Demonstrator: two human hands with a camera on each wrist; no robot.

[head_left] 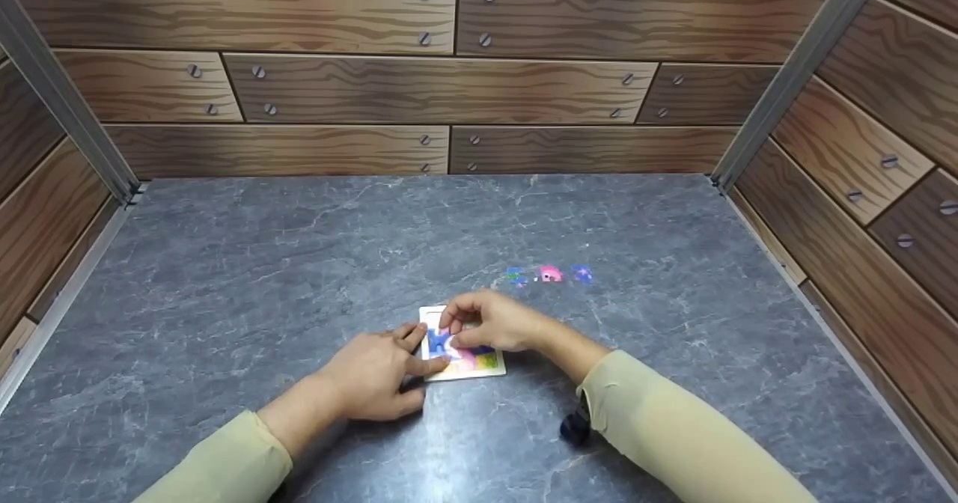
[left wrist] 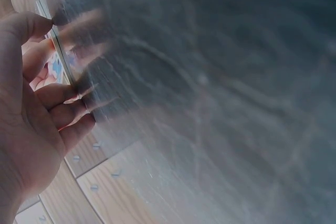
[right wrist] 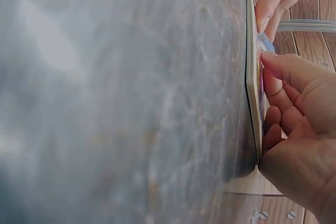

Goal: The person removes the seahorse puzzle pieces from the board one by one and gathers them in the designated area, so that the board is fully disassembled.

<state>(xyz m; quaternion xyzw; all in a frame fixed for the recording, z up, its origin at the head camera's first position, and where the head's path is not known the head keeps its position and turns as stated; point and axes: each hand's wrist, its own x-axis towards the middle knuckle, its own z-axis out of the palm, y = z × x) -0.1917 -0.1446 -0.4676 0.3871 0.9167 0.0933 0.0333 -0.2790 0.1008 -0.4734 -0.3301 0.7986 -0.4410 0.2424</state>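
Note:
A small jigsaw puzzle board (head_left: 490, 373) with a pale border lies flat on the table, blue, pink and yellow-green pieces inside its frame. Along its left side, my left hand (head_left: 378, 376) holds it steady, fingers extended, with one fingertip pressing on the pieces near the lower left. My right hand (head_left: 505, 322) is over the upper right of the board, thumb and fingers pinching a puzzle piece (right wrist: 267, 43). That piece looks blue and stands tilted up from the board in the right wrist view. Fingers hide much of it.
Beyond the board lie three loose puzzle pieces in a row: a blue-green one (head_left: 516, 275), a pink one (head_left: 551, 273) and a blue-purple one (head_left: 582, 273). Wood-patterned walls (head_left: 441, 87) enclose the grey marbled table (head_left: 299, 248) at the back and sides.

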